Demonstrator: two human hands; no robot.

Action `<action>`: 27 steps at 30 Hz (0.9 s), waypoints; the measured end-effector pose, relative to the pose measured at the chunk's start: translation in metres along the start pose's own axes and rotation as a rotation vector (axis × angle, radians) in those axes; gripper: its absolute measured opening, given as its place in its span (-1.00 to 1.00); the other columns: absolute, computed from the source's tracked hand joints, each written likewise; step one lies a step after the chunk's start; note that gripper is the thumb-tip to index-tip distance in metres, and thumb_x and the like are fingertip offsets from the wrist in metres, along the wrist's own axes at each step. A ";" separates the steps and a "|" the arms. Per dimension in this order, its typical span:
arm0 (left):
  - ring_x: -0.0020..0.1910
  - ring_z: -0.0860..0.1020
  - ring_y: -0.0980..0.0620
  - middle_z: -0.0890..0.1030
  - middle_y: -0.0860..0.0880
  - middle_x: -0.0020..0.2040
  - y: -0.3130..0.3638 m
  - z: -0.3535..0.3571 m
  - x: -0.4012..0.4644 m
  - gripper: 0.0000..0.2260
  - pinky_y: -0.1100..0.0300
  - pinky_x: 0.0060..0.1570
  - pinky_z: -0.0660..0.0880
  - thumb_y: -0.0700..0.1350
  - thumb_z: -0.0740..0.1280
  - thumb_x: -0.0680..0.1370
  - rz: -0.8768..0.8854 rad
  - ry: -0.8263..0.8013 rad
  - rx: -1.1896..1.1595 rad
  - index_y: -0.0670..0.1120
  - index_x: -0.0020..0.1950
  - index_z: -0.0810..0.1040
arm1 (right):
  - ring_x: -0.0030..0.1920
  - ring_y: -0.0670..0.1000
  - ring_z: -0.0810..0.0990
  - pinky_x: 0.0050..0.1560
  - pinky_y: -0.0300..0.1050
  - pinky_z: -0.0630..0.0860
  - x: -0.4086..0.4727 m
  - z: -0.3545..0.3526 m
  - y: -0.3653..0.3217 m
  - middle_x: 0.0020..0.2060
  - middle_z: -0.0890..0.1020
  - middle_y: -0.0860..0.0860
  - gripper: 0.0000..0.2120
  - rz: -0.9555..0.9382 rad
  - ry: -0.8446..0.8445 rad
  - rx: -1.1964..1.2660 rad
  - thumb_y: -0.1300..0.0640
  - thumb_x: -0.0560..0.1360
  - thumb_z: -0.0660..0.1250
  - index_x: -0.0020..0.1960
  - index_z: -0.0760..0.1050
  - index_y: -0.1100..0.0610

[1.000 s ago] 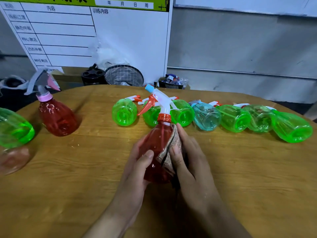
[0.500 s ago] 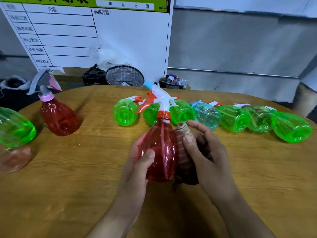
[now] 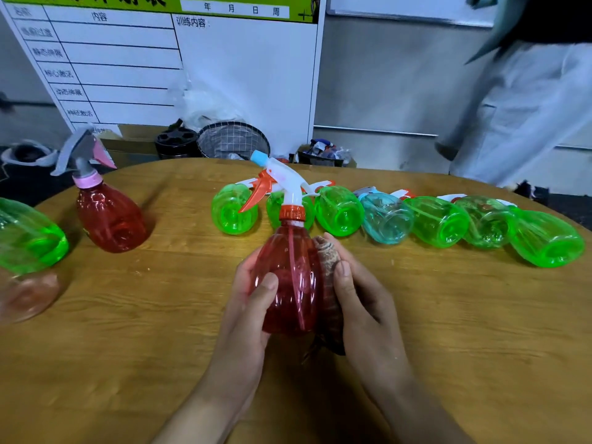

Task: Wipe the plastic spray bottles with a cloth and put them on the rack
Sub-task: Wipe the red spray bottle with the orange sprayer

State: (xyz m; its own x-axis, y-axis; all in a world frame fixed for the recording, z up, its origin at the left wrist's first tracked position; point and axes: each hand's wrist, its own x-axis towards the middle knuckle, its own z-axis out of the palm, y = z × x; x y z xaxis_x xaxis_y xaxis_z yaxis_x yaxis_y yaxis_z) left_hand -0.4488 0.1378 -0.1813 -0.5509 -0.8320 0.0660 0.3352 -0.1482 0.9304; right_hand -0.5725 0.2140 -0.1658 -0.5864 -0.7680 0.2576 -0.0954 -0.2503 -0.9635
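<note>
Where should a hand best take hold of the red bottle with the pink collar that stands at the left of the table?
Grip the red bottle with the pink collar at its narrow neck just under the collar, coming from above. It stands upright on the table, its body widens downward, and the grey trigger head points left, so the right side is freer.

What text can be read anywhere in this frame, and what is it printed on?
"年 月 日 周": white strip in the green header of the whiteboard.
"内容": head of the board's middle column.
"训练内容": head of its right column.
Large black header characters: cut off by the frame's top edge, unreadable.
Left-column row labels: too blurred to read with certainty.
Held red bottle, the other spray bottles and the table: no text visible.
</note>
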 end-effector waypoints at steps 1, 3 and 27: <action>0.38 0.61 -0.09 0.66 -0.07 0.37 0.000 0.001 0.000 -0.53 -0.14 0.30 0.54 0.07 0.28 0.60 0.010 0.000 0.015 0.05 0.53 0.48 | 0.40 -0.12 0.55 0.44 -0.15 0.45 -0.001 -0.001 0.002 0.30 0.65 -0.14 -0.67 -0.044 0.006 -0.070 0.08 0.72 0.22 0.44 0.55 -0.02; 0.44 0.57 -0.11 0.61 -0.07 0.43 -0.001 0.003 -0.002 -0.50 -0.25 0.42 0.47 0.10 0.26 0.62 0.019 0.004 0.032 0.08 0.57 0.43 | 0.26 -0.08 0.60 0.26 -0.26 0.50 -0.004 -0.008 0.005 0.18 0.64 -0.10 -0.70 -0.198 0.018 -0.288 0.02 0.73 0.24 0.42 0.57 -0.06; 0.47 0.54 -0.16 0.61 -0.16 0.43 -0.014 -0.002 0.001 -0.40 -0.23 0.59 0.27 0.27 0.31 0.57 -0.047 -0.058 -0.023 -0.03 0.51 0.55 | -0.19 -0.07 0.47 -0.26 -0.17 0.51 -0.024 -0.012 0.014 -0.13 0.38 -0.04 -0.74 -0.847 -0.185 -0.822 -0.06 0.62 0.45 0.28 0.69 -0.05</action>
State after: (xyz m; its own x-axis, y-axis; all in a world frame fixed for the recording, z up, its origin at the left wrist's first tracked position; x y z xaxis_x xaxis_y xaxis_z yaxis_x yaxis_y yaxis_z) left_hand -0.4525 0.1385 -0.1952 -0.6093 -0.7917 0.0438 0.3253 -0.1992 0.9244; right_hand -0.5694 0.2363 -0.1864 0.0299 -0.6306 0.7756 -0.9218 -0.3175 -0.2226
